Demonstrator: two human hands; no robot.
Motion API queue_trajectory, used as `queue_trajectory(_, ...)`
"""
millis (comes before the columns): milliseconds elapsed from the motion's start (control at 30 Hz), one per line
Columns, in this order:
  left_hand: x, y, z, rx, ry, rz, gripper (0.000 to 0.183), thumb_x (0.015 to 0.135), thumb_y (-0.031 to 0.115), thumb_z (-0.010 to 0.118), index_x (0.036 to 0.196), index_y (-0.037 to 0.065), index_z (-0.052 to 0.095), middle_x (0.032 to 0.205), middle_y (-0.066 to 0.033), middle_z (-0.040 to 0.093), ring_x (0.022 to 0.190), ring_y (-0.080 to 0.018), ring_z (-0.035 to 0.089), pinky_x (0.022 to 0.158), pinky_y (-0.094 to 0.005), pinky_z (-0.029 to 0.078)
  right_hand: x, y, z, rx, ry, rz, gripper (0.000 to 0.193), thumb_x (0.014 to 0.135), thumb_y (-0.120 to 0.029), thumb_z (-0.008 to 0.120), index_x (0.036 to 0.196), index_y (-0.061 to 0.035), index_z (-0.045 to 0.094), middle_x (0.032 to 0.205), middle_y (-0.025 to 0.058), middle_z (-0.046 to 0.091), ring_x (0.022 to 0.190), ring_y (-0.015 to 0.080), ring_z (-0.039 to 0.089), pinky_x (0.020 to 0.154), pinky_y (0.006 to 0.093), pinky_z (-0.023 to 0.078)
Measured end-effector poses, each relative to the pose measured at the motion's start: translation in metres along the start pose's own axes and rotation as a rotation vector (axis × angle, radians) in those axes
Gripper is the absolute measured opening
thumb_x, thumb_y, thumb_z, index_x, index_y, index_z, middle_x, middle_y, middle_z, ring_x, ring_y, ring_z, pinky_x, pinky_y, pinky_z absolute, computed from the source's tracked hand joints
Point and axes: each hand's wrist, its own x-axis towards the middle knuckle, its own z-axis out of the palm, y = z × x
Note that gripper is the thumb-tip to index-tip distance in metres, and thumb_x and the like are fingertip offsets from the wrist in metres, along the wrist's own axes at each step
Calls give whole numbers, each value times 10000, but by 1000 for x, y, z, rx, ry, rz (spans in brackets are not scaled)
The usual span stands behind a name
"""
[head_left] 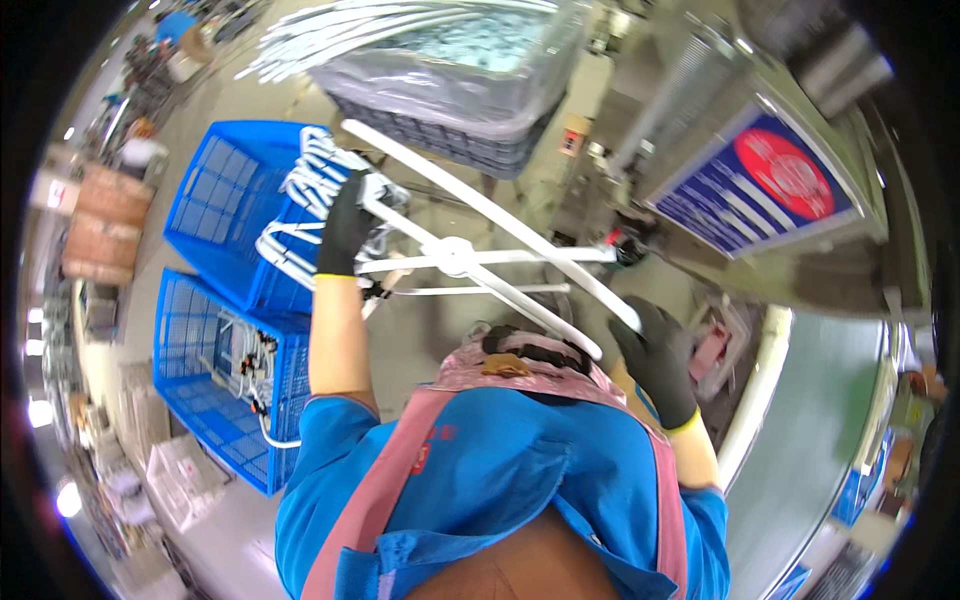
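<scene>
My left hand [346, 228], in a black glove with a yellow cuff, is closed at the upper left end of a white cross-shaped frame [456, 257] with a round hub; its fingertips are partly hidden. A long straight white tube [490, 210] slants across above the frame. The tube's lower end sits in my right hand [657, 350], gloved the same way and closed around it. Beside my left hand, bent white tubes [290, 250] lie heaped over the edge of a blue crate [222, 195].
Another blue crate [215, 390] holds white tubes with black fittings. At the far side, a plastic-lined dark crate [440, 135] carries small pale parts and long white tubes [350, 35]. A machine with a blue-and-red sign [755, 185] stands right, beyond a green-topped surface [815, 400].
</scene>
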Motion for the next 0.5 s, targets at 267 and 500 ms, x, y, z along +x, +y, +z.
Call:
queue_trajectory(267,26,10,48,-1232,829,-527,275,971,334,465,1064,83,527,877,-76,612,774,-233,632,714,-361,526,-30,0,-22,-47,-104,132,283,782,-199,709,1016,-46,664,720,137,637,591,299,607,525,381,454)
queue_trajectory(500,26,5,49,-1049,808,-463,298,971,307,457,1182,111,534,924,-25,605,765,-146,600,670,-311,498,-31,3,-22,-75,-113,91,310,763,-207,723,1020,-44,665,642,113,583,548,275,556,492,378,405)
